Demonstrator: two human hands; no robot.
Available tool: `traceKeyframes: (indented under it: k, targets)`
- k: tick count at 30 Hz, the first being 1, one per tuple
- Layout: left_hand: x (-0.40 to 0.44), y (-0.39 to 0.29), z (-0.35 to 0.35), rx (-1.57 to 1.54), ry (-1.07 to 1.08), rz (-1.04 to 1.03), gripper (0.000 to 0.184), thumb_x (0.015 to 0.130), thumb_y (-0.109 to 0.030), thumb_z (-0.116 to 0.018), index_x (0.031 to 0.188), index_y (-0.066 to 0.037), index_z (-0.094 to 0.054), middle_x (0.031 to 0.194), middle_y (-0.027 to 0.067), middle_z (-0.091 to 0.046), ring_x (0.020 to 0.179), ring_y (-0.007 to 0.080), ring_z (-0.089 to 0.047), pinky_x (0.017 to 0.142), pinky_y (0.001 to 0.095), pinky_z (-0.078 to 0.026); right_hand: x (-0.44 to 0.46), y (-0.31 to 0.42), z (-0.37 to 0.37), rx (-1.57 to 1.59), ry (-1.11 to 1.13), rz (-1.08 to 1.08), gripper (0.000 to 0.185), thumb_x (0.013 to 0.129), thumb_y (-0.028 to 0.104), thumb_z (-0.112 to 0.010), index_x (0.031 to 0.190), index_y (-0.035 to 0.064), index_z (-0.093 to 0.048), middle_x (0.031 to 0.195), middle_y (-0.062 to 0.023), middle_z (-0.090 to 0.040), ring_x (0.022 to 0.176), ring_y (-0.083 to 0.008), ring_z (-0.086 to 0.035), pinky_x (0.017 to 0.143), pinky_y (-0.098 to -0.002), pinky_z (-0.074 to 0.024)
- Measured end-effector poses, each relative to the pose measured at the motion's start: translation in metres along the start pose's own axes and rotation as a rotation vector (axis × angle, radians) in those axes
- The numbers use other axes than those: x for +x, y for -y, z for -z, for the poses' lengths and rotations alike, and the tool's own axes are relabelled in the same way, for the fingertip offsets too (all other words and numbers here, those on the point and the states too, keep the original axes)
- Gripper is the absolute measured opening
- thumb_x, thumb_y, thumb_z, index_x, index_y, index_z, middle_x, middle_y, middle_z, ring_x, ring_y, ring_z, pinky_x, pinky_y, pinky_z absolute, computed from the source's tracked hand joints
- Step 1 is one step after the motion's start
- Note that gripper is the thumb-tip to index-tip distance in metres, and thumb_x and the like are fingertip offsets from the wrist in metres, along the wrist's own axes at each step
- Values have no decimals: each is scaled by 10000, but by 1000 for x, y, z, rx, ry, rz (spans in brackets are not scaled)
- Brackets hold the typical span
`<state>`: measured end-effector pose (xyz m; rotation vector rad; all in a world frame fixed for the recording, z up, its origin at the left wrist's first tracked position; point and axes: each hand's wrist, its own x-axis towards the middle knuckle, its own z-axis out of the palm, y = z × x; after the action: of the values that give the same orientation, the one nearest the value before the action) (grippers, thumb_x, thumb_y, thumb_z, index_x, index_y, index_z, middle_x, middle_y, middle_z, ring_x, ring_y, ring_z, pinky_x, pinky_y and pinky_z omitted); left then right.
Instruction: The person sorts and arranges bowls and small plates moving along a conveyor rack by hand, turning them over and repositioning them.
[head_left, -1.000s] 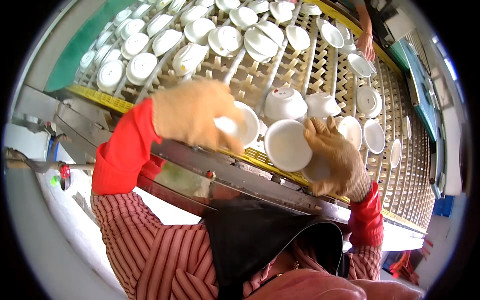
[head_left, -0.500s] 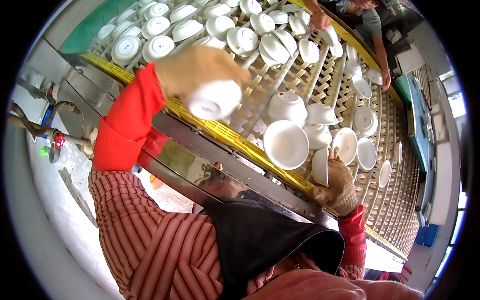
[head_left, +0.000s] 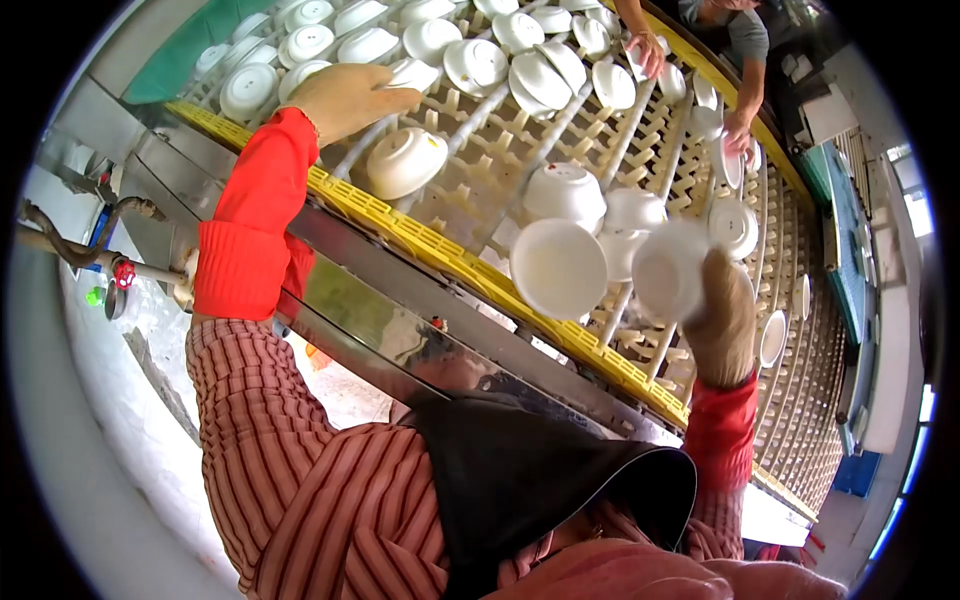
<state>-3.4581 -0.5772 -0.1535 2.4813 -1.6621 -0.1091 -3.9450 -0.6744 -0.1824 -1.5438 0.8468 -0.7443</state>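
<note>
My left hand [head_left: 345, 100], in a tan glove, reaches over the conveyor with its fingers stretched out beside an upturned white bowl [head_left: 412, 75]; whether it touches that bowl is unclear. Just below this hand, another white bowl [head_left: 405, 163] rests bottom-up and tilted on the belt. My right hand [head_left: 725, 325], gloved too, grips the edge of a motion-blurred white bowl [head_left: 668, 272]. Left of it, a bowl [head_left: 558, 268] shows its open inside, close to an upturned bowl [head_left: 564, 194] with specks on its base.
A slatted conveyor belt [head_left: 470, 205] with cross rods carries many white bowls, crowded at the far left. A yellow guard strip [head_left: 450, 262] edges its near side above a metal frame [head_left: 370, 300]. Across the belt, a co-worker's hands [head_left: 738, 130] handle bowls.
My left hand has let go of its bowl, which now sits on the belt, and has moved up and left. My right hand has lifted upward with a bowl.
</note>
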Motion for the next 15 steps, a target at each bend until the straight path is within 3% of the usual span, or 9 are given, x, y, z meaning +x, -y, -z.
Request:
traceKeyframes:
  k: [2, 3, 4, 5, 6, 7, 9, 11, 15]
  targets:
    - [3, -14, -8, 55, 50, -28, 664, 958, -657, -670, 1233, -62, -772, 1144, 210, -805, 1079, 407, -761, 944, 502, -575, 28, 23, -30, 711, -17, -140, 674, 1148, 528, -542, 1500, -47, -562, 1310, -206, -739, 1129, -321, -767, 987, -432, -639]
    - [4, -2, -19, 147, -13, -111, 665, 934, -591, -751, 1347, -71, -726, 1166, 200, -804, 1090, 401, -765, 948, 476, -589, 43, 32, -42, 733, 20, -80, 724, 1163, 566, -492, 1539, -52, -523, 1374, -227, -723, 1188, -341, -762, 1042, -448, -637]
    - [0, -7, -12, 150, 67, -58, 651, 945, -552, -757, 1379, -70, -707, 1185, 198, -800, 1099, 398, -764, 955, 472, -591, 55, 25, -39, 21, 126, 272, 683, 1161, 526, -522, 1537, -43, -526, 1389, -222, -719, 1196, -347, -759, 1073, -455, -622]
    - [-11, -15, -1, 152, 146, -4, 640, 955, -514, -762, 1410, -70, -687, 1204, 197, -797, 1109, 396, -763, 962, 468, -594, 66, 19, -36, -637, -15, 655, 644, 1158, 486, -552, 1536, -35, -528, 1405, -218, -714, 1203, -352, -756, 1104, -461, -606]
    - [-16, -20, 7, 154, 224, 54, 633, 966, -476, -768, 1442, -70, -668, 1223, 195, -793, 1119, 393, -762, 969, 464, -596, 74, 11, -43, -436, 79, 560, 620, 1160, 454, -564, 1539, -36, -529, 1401, -218, -719, 1216, -343, -753, 1118, -456, -596]
    - [-9, 8, -8, 203, 170, 26, 439, 1062, -325, -674, 1466, -159, -635, 1296, 201, -760, 1186, 402, -730, 991, 506, -576, 81, 5, -54, -233, 167, 467, 598, 1161, 422, -575, 1541, -37, -529, 1397, -219, -725, 1228, -334, -750, 1132, -450, -587]
    - [-5, 30, -10, 336, 59, 38, 378, 1072, -250, -612, 1441, -177, -653, 1288, 189, -766, 1180, 412, -730, 984, 522, -580, 89, -2, -68, 166, 351, 272, 556, 1164, 358, -597, 1546, -40, -530, 1389, -219, -737, 1252, -317, -745, 1161, -440, -567]
    - [-6, 28, -11, 439, -67, 109, 375, 1057, -151, -533, 1391, -212, -693, 1243, 162, -785, 1145, 427, -739, 948, 552, -585, 67, -6, -56, -211, 194, 394, 568, 1175, 342, -576, 1576, -55, -515, 1371, -211, -755, 1288, -282, -729, 1178, -410, -542]
    - [-5, -11, 4, 373, -412, 131, 427, 1016, -105, -573, 1417, -191, -694, 1188, 139, -803, 1054, 411, -761, 893, 574, -590, 40, -26, -17, -440, -58, 485, 618, 1048, 262, -755, 1601, 47, -587, 1309, -122, -813, 1201, -228, -770, 1015, -404, -612]
